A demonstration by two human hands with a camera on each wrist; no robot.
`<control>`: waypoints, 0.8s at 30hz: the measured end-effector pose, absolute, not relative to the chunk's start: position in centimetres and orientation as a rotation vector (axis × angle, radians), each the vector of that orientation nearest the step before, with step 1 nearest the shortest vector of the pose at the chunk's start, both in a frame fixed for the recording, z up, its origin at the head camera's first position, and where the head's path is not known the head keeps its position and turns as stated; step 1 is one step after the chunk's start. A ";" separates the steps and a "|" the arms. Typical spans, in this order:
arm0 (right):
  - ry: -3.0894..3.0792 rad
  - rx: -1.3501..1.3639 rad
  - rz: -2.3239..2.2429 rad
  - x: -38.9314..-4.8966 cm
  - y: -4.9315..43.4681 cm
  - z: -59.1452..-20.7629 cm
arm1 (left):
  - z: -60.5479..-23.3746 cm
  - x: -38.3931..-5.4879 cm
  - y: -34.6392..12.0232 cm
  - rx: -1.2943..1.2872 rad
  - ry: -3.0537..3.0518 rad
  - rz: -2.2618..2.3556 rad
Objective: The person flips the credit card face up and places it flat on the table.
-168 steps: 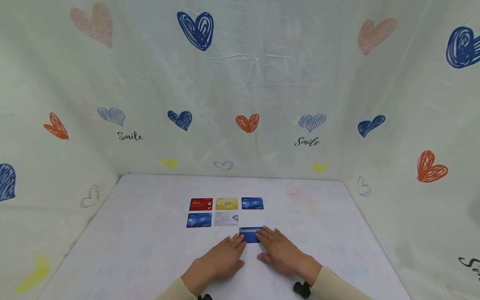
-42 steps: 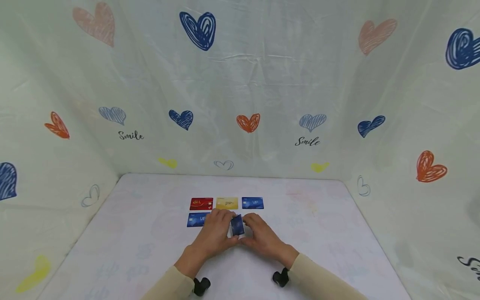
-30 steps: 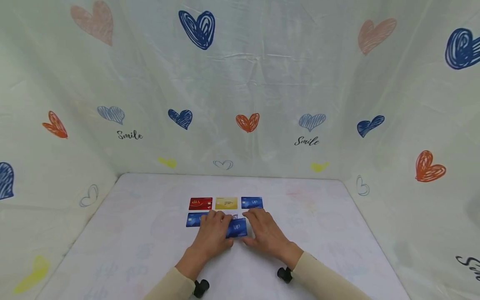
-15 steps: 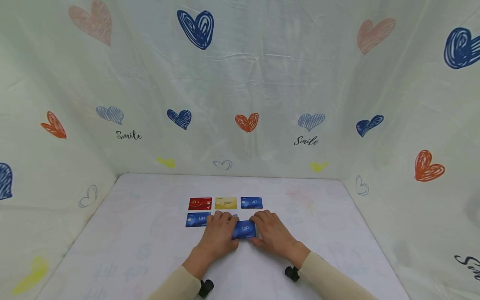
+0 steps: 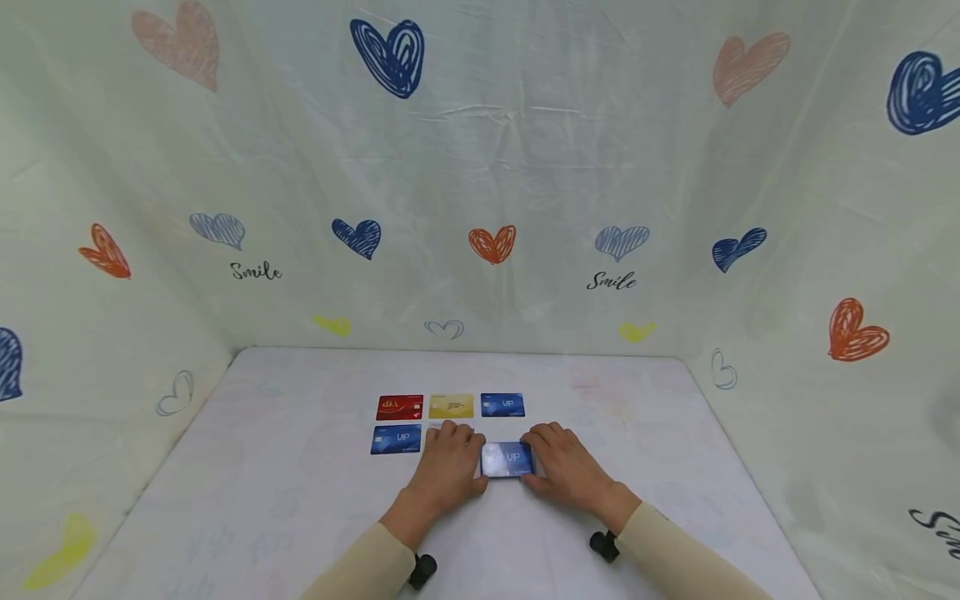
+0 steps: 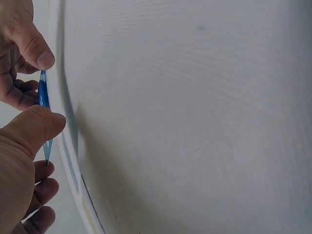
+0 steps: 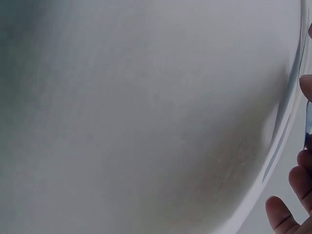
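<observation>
A blue VIP card (image 5: 507,460) is held by its two short ends between my hands, printed face up. My left hand (image 5: 447,468) pinches the left end between thumb and fingers. At the right end, my right hand (image 5: 572,472) does the same. The left wrist view shows this card (image 6: 43,92) nearly edge-on, with both thumbs on its near side. A silver-white card on the table is mostly hidden behind my left fingers. To its left lies another blue VIP card (image 5: 395,439).
A red card (image 5: 399,407), a yellow card (image 5: 451,407) and a blue VIP card (image 5: 502,405) form the back row. They lie on a white-covered table (image 5: 285,500) enclosed by a heart-printed curtain (image 5: 540,192).
Earlier, the front card lay stripe side up under both hands. It was lifted, turned end over end, and now shows its VIP face. Lately hands and card have shifted right.
</observation>
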State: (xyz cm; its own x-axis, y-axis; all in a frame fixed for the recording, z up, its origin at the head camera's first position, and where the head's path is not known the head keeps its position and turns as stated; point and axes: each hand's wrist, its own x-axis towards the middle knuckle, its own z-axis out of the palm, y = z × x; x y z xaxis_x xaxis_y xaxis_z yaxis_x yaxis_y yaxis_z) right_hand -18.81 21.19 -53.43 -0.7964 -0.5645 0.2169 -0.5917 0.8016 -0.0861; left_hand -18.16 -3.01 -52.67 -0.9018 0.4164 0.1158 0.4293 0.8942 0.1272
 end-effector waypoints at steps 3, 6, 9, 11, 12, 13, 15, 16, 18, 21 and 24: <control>-2.834 0.904 0.225 -18.9 21.4 -53.5 | -52.9 -18.3 -2.7 -0.674 -2.980 -0.193; -2.863 0.899 0.220 -19.1 21.4 -53.6 | -53.1 -18.5 -2.5 -0.671 -2.996 -0.171; -2.895 0.889 0.218 -19.2 21.4 -53.6 | -53.2 -18.6 -2.2 -0.666 -3.011 -0.162; -2.911 0.886 0.222 -19.3 21.4 -53.7 | -53.3 -18.7 -2.2 -0.665 -3.018 -0.160; -2.919 0.883 0.225 -19.4 21.3 -53.7 | -53.3 -18.7 -2.2 -0.664 -3.020 -0.159; -2.924 0.881 0.230 -19.4 21.3 -53.8 | -53.2 -18.7 -2.2 -0.661 -3.022 -0.158; -2.933 0.879 0.242 -19.5 21.3 -53.8 | -53.2 -18.7 -2.2 -0.657 -3.022 -0.156; -2.933 0.879 0.248 -19.5 21.2 -53.9 | -53.2 -18.7 -2.3 -0.654 -3.023 -0.154; -2.929 0.883 0.258 -19.6 21.2 -53.9 | -53.2 -18.7 -2.3 -0.645 -3.027 -0.148; -2.923 0.878 0.245 -19.5 21.1 -54.0 | -53.1 -18.5 -2.2 -0.629 -3.044 -0.152; -2.945 0.858 0.214 -19.1 21.0 -53.8 | -53.0 -18.0 -2.0 -0.671 -3.061 -0.156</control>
State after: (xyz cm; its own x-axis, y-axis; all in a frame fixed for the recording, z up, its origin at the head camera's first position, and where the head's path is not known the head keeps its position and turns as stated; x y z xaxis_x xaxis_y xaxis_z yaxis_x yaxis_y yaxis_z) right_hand -19.08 21.03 -53.84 -0.8422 -0.5293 0.1028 -0.5386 0.8348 -0.1143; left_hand -17.96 -1.97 -52.98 -0.9085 0.4172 0.0250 0.4176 0.9035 0.0962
